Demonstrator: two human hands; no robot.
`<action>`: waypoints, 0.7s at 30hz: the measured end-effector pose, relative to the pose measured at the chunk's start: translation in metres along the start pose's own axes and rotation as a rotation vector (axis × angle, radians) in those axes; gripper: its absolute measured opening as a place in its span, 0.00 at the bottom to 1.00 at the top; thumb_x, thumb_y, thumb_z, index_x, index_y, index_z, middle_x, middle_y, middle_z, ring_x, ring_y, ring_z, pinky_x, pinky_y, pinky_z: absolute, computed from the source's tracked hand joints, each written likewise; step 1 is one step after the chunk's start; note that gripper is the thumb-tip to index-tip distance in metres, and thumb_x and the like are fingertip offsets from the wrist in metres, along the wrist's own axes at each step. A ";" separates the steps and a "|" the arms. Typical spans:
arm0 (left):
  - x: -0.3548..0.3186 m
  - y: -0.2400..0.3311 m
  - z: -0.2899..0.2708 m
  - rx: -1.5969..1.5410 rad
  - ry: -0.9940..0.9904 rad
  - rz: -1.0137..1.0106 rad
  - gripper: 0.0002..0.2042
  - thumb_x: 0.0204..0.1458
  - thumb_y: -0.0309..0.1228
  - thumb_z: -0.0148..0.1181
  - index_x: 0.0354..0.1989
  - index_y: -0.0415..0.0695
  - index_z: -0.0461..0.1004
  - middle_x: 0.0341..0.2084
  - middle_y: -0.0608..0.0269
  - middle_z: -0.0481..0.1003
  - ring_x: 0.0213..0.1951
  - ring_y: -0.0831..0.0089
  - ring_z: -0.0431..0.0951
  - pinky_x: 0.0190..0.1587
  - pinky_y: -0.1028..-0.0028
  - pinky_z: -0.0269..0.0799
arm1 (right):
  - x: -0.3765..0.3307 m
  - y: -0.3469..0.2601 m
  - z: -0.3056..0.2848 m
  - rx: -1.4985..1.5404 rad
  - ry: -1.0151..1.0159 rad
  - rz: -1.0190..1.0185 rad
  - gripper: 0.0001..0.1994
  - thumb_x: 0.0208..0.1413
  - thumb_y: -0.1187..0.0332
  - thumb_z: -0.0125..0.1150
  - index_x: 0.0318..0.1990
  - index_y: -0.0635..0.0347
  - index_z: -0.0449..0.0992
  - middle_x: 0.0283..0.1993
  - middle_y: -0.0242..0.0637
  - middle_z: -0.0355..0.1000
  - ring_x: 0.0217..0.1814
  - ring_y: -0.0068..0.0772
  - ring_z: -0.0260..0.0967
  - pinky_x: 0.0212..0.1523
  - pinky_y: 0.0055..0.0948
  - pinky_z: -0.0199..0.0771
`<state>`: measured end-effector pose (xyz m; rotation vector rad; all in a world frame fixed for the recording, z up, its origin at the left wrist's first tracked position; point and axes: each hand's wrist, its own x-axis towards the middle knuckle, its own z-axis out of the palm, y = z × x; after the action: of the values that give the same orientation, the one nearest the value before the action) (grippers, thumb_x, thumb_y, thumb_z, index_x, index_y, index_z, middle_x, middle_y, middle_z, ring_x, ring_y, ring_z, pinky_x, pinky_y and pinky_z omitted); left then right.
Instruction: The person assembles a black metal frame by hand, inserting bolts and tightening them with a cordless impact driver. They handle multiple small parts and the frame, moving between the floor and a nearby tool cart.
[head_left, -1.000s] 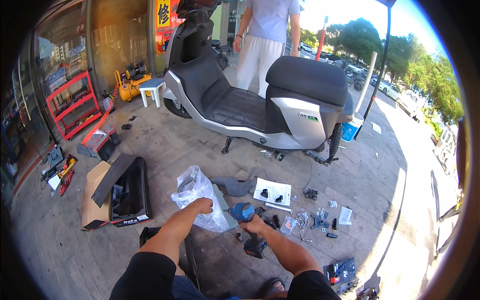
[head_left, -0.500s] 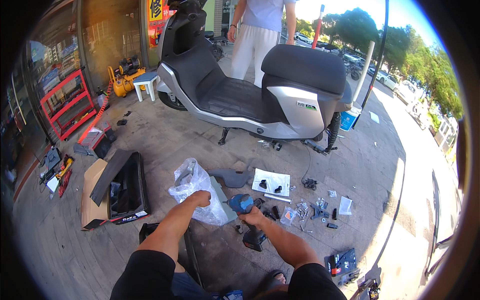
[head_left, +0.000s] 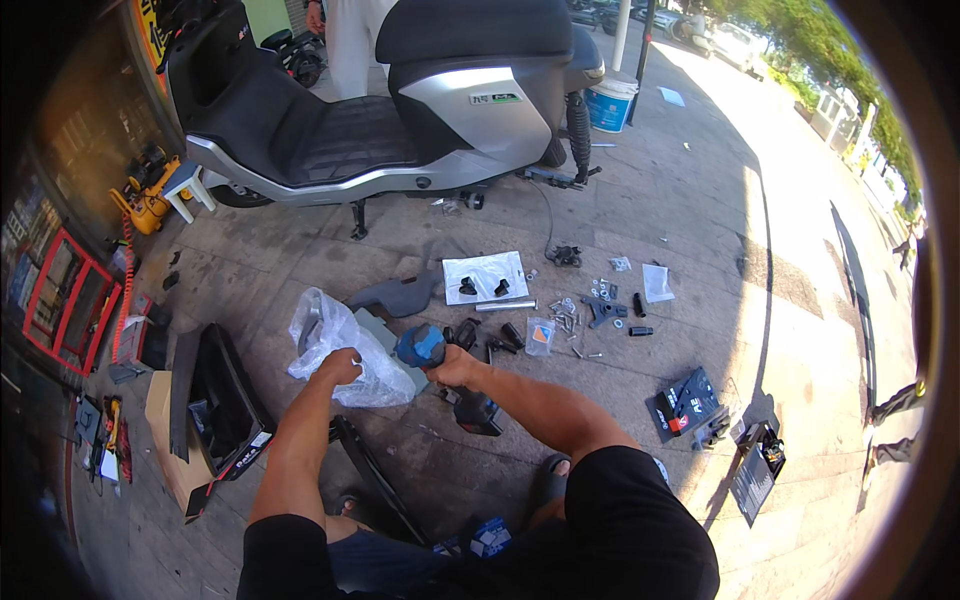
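My right hand [head_left: 453, 367] is wrapped round the grip of a blue cordless drill [head_left: 422, 346], whose black battery hangs below my wrist. My left hand [head_left: 342, 367] is closed, its fingers curled over the clear bubble wrap [head_left: 375, 385]; what they hold, if anything, is hidden. Part of a grey-green panel [head_left: 378, 325] shows beside the wrap, near the drill's front. Beyond it lies a dark grey curved plastic part [head_left: 395, 295]. Small black parts [head_left: 500, 343] lie just right of the drill.
A silver-and-black scooter [head_left: 450, 110] stands ahead, a person in pale trousers [head_left: 348, 50] behind it. Loose bolts [head_left: 568, 322], a white sheet [head_left: 483, 275] with black parts, and a metal tube [head_left: 506, 305] lie on the paving. An opened box [head_left: 170, 420] sits left; a black panel [head_left: 375, 475] lies near my legs.
My view has tilted down and turned right, so the scene sits higher and further left. Both hands keep about the same place over the wrap, the drill still in my right.
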<state>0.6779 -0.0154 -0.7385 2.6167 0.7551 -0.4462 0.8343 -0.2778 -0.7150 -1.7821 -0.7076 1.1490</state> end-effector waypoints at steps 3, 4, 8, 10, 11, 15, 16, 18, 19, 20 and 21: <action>0.001 0.000 0.003 -0.003 0.001 0.004 0.18 0.45 0.35 0.59 0.45 0.45 0.76 0.45 0.50 0.75 0.49 0.54 0.74 0.53 0.64 0.69 | -0.002 0.000 -0.001 0.038 -0.027 -0.009 0.09 0.43 0.73 0.64 0.35 0.59 0.77 0.28 0.30 0.72 0.26 0.23 0.68 0.28 0.27 0.68; 0.001 0.001 0.004 0.032 0.009 0.032 0.18 0.45 0.35 0.59 0.45 0.45 0.76 0.45 0.50 0.75 0.49 0.54 0.74 0.53 0.63 0.69 | -0.002 0.001 0.000 0.027 -0.011 0.007 0.09 0.43 0.73 0.64 0.35 0.59 0.77 0.28 0.30 0.72 0.26 0.23 0.68 0.28 0.27 0.69; 0.000 0.003 0.006 0.033 0.002 0.058 0.18 0.45 0.36 0.57 0.45 0.44 0.76 0.44 0.50 0.76 0.47 0.53 0.75 0.51 0.62 0.69 | 0.002 0.008 0.002 0.020 0.000 0.001 0.10 0.43 0.71 0.64 0.36 0.59 0.78 0.30 0.31 0.73 0.27 0.25 0.70 0.29 0.27 0.71; -0.001 0.005 0.007 0.044 0.031 0.093 0.17 0.45 0.36 0.56 0.44 0.44 0.77 0.44 0.49 0.76 0.47 0.53 0.75 0.51 0.61 0.70 | 0.004 0.011 0.001 0.026 0.036 -0.011 0.12 0.42 0.67 0.63 0.36 0.59 0.79 0.29 0.36 0.74 0.28 0.28 0.71 0.30 0.29 0.70; -0.002 0.006 0.007 0.038 0.024 0.092 0.17 0.45 0.36 0.56 0.44 0.44 0.77 0.43 0.49 0.76 0.47 0.53 0.75 0.50 0.61 0.70 | 0.004 0.011 0.001 0.055 0.026 0.008 0.12 0.42 0.68 0.63 0.36 0.60 0.79 0.29 0.36 0.74 0.28 0.28 0.71 0.30 0.30 0.70; -0.005 0.011 0.006 0.052 0.009 0.116 0.17 0.45 0.35 0.55 0.43 0.43 0.77 0.43 0.48 0.76 0.47 0.52 0.75 0.50 0.61 0.70 | 0.001 0.010 -0.001 0.060 0.039 0.015 0.13 0.42 0.68 0.63 0.36 0.63 0.78 0.30 0.34 0.73 0.28 0.26 0.70 0.30 0.29 0.70; -0.003 0.012 0.004 0.074 0.013 0.124 0.17 0.45 0.35 0.55 0.43 0.43 0.77 0.43 0.48 0.76 0.47 0.52 0.75 0.50 0.61 0.70 | 0.001 0.007 -0.003 0.088 0.024 0.003 0.12 0.42 0.68 0.63 0.36 0.62 0.78 0.29 0.34 0.73 0.28 0.26 0.70 0.30 0.29 0.70; -0.002 0.012 0.003 0.056 0.013 0.111 0.17 0.44 0.34 0.54 0.43 0.43 0.77 0.43 0.47 0.76 0.46 0.52 0.76 0.50 0.60 0.70 | -0.001 0.004 -0.003 0.133 -0.020 0.032 0.12 0.42 0.69 0.63 0.36 0.62 0.78 0.29 0.34 0.73 0.27 0.26 0.70 0.30 0.28 0.70; -0.002 0.012 0.002 0.067 0.028 0.126 0.17 0.44 0.34 0.54 0.43 0.43 0.77 0.42 0.47 0.76 0.46 0.52 0.76 0.50 0.60 0.70 | -0.001 0.003 -0.003 0.065 0.009 -0.007 0.10 0.43 0.69 0.63 0.35 0.61 0.78 0.29 0.32 0.73 0.27 0.25 0.69 0.29 0.28 0.70; -0.003 0.011 0.002 0.078 0.031 0.135 0.17 0.44 0.33 0.54 0.42 0.42 0.77 0.42 0.47 0.76 0.46 0.52 0.76 0.50 0.60 0.71 | -0.001 0.002 -0.003 0.073 -0.008 0.023 0.11 0.43 0.69 0.63 0.37 0.59 0.77 0.30 0.31 0.73 0.29 0.25 0.69 0.30 0.29 0.70; -0.003 0.011 0.001 0.077 0.036 0.125 0.17 0.44 0.33 0.54 0.42 0.42 0.78 0.41 0.46 0.76 0.45 0.51 0.76 0.49 0.60 0.71 | -0.001 0.001 -0.002 0.115 -0.018 -0.009 0.09 0.44 0.72 0.63 0.36 0.59 0.77 0.31 0.31 0.72 0.29 0.25 0.70 0.30 0.27 0.71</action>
<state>0.6811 -0.0254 -0.7349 2.7310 0.5920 -0.4007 0.8362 -0.2796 -0.7152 -1.6729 -0.6461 1.1775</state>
